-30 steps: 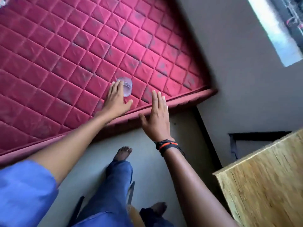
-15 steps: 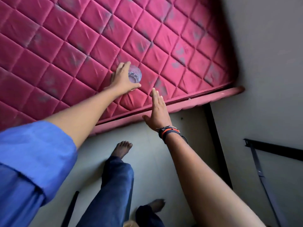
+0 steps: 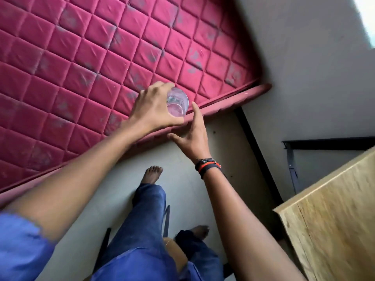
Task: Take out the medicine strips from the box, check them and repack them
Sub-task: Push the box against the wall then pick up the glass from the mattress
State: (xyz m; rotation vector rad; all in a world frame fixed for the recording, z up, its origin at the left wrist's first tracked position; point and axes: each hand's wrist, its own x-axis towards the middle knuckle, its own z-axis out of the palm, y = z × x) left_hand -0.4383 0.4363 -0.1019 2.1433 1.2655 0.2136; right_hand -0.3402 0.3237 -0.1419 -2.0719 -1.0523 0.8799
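My left hand (image 3: 152, 109) grips a clear drinking glass (image 3: 177, 104) and holds it just above the near edge of a red quilted mattress (image 3: 85, 63). My right hand (image 3: 191, 134) is open just below and right of the glass, fingers spread, palm towards it, near the mattress edge. It wears dark and orange wrist bands. No medicine box or strips are in view.
A wooden table corner (image 3: 334, 216) juts in at the lower right. My legs in blue jeans and bare feet (image 3: 152, 175) stand on the grey floor below the hands. A dark metal frame (image 3: 324, 144) runs along the wall on the right.
My left hand has closed round the glass and lifted it off the mattress, drawing it towards the near edge. My right hand has come up closer to the glass.
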